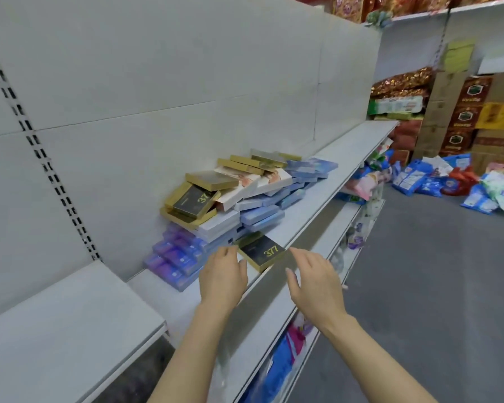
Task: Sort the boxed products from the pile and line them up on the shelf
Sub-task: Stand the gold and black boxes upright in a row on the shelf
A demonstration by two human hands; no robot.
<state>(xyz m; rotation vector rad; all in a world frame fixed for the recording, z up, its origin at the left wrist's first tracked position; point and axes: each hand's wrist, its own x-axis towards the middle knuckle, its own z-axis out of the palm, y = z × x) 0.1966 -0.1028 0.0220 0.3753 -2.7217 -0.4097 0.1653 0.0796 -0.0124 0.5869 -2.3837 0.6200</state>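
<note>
Barely begun, I'd say. The pile [239,193] of gold, white, blue and purple boxes sits jumbled against the back wall of the shelf [346,158], nothing lined up yet. 1 black-and-gold box [262,252] marked 377 lies apart at the shelf's front edge. The left hand [223,276] touches its near corner with relaxed fingers; the right hand [313,279] hovers just beside it, spread and empty. Boxes low in the pile are buried, so I can't count them.
</note>
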